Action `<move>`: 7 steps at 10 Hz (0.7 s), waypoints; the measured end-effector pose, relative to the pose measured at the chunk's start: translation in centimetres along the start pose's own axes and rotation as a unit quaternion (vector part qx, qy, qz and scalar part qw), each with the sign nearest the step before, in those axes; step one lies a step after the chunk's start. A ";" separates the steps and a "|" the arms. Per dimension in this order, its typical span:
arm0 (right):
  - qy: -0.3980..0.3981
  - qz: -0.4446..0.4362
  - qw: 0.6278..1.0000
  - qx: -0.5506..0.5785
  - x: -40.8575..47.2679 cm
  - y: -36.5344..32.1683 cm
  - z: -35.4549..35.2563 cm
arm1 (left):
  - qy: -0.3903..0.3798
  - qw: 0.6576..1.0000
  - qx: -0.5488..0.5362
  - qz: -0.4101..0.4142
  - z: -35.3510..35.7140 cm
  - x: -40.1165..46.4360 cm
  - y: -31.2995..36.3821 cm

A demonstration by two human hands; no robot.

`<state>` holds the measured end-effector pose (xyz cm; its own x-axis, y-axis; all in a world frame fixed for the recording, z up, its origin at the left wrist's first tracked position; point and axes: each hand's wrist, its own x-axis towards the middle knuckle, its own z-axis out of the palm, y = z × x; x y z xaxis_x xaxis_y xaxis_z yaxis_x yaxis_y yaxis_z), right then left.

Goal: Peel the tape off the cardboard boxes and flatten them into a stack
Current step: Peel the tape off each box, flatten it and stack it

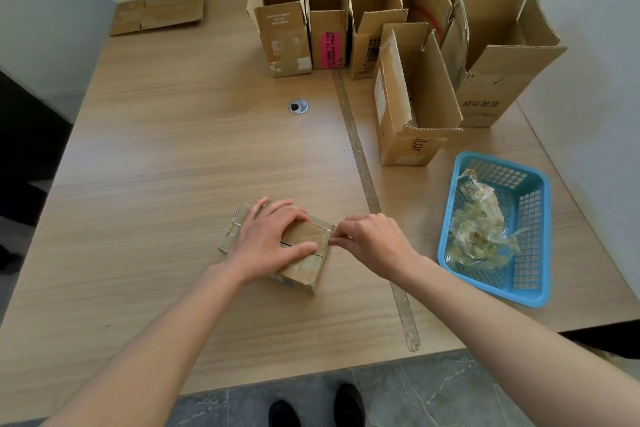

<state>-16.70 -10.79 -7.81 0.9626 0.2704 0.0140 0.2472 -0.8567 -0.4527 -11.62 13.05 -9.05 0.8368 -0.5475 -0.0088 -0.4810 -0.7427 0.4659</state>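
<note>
A small taped cardboard box (304,262) lies closed near the table's front middle. My left hand (268,236) rests flat on its top, fingers spread, thumb along the centre seam. My right hand (372,241) is at the box's right edge, where its fingertips pinch the clear tape (330,236). A flattened cardboard stack (157,12) lies at the far left corner of the table.
Several open, upright cardboard boxes (412,94) crowd the back right of the wooden table (194,156). A blue plastic basket (519,229) holding crumpled peeled tape sits at the right. A strip of tape runs along the table seam. A cable grommet (298,106) is mid-table.
</note>
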 end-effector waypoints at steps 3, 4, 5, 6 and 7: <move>-0.059 0.092 0.987 0.114 0.0 0.2 -0.5 | 0.001 1.000 -0.001 0.002 0.1 -0.1 -0.2; -0.060 0.080 0.989 0.108 0.3 -0.1 -0.6 | 0.000 1.000 0.000 0.003 0.1 0.0 -0.2; -0.050 0.082 0.992 0.084 0.4 -0.4 -0.9 | 0.001 1.000 -0.002 0.002 0.1 0.0 -0.1; -0.040 0.093 0.992 0.080 0.3 -0.8 -1.1 | 0.003 1.000 -0.003 0.002 0.1 0.0 -0.2; -0.048 0.108 0.988 0.102 0.3 -1.0 -1.4 | 0.003 1.000 -0.005 0.000 0.1 -0.1 -0.2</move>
<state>-16.53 -10.47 -6.14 0.9732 0.1391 -0.1833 -0.0004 -0.7957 -0.6057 -11.66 13.20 -9.25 0.8380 -0.5457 -0.0038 -0.4786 -0.7384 0.4751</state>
